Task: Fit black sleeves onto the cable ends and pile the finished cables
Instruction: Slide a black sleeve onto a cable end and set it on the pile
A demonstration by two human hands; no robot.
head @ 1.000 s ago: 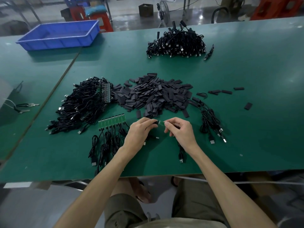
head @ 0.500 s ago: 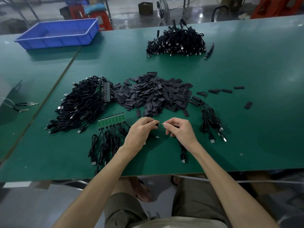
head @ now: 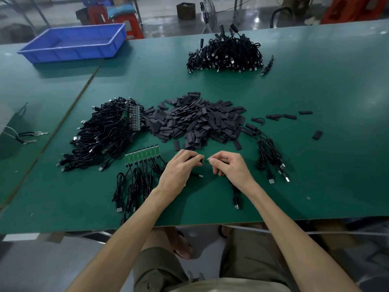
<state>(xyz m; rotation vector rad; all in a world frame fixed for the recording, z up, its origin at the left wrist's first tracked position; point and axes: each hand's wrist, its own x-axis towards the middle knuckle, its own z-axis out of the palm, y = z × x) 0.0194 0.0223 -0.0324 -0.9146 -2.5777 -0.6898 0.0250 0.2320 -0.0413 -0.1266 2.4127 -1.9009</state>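
Observation:
My left hand (head: 181,169) pinches a black sleeve (head: 201,160) just above the green table. My right hand (head: 231,167) pinches the small green board end (head: 207,161) of a black cable (head: 234,194), which trails from under that hand toward the table's near edge. The two hands meet tip to tip, sleeve against cable end. A heap of loose black sleeves (head: 195,123) lies just beyond the hands. A row of cables with bare green ends (head: 143,157) lies to the left.
A big tangle of black cables (head: 105,133) lies at the left, another pile (head: 227,53) at the far middle, and a small bunch (head: 271,159) to the right. A blue bin (head: 73,42) stands at the back left. Keys (head: 31,137) lie on the neighbouring table.
Both hands stay together at the same spot; the fingers shifted only slightly on the sleeve and cable end.

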